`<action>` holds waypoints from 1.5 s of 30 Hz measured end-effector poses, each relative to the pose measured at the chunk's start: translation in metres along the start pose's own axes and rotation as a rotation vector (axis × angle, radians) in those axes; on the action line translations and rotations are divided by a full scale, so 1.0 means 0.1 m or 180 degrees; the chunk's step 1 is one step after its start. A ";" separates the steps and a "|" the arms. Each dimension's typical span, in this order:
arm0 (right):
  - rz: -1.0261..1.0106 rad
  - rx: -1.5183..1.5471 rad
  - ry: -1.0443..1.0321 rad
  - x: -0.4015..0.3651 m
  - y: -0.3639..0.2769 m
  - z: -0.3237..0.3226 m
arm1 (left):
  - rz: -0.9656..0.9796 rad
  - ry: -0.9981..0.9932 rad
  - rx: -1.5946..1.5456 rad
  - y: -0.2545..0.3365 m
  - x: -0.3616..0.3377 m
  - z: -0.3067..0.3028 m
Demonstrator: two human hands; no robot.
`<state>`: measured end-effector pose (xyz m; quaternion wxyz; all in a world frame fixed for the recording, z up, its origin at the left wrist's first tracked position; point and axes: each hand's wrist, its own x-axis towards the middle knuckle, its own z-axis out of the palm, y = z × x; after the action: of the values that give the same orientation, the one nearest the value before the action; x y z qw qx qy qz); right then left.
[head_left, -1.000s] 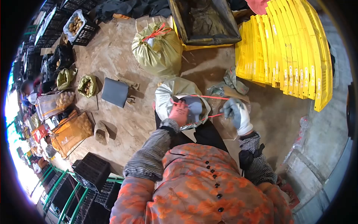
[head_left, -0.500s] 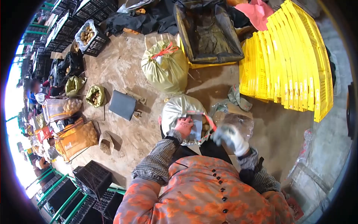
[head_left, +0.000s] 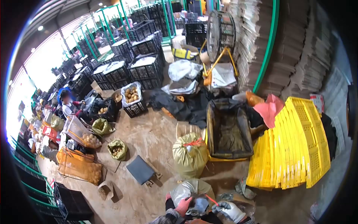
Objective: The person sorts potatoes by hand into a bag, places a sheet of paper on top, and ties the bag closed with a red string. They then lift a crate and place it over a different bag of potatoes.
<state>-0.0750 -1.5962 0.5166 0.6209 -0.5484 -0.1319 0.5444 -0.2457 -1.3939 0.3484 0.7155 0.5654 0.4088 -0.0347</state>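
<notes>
Low in the head view, a pale green sack (head_left: 192, 187) stands upright in front of me, its mouth towards my body. My left hand (head_left: 184, 206), in a pink glove, grips the sack at its mouth; the fingertips are partly hidden. Beside it a greyish-blue piece (head_left: 201, 204) shows in the opening. My right hand (head_left: 230, 211), in a white-and-grey glove, is closed on the end of a red drawstring (head_left: 212, 199) at the sack's right side. Just beyond stands a full sack (head_left: 190, 156) tied with a red string.
A black-lined crate (head_left: 229, 130) lies beyond the tied sack, with stacked yellow crates (head_left: 287, 149) to the right. A low grey stool (head_left: 140, 170) and an open sack of potatoes (head_left: 117, 150) are to the left. A person (head_left: 69, 106) sits far left among black crates.
My view has tilted up, so the sacks and hands sit lower and the back of the hall shows. My right hand, blurred near the drawstring before, now holds it.
</notes>
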 end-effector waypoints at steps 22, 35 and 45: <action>-0.1208 -0.3676 -0.0217 0.72 -0.07 0.44 | 0.1668 -0.1173 0.2598 0.89 -0.03 0.30; -0.1095 -0.1005 0.0295 1.12 -0.02 0.09 | 0.1667 -0.1400 0.2708 0.66 0.78 0.23; -0.0766 -0.1766 -0.0174 1.27 0.60 -0.20 | 0.1671 -0.2025 0.1662 0.70 0.61 0.15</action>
<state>-0.0443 -1.5142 0.4048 0.5037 -0.6626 -0.3563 0.4246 -0.1614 -1.3569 0.3652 0.6238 0.7714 -0.0090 -0.1255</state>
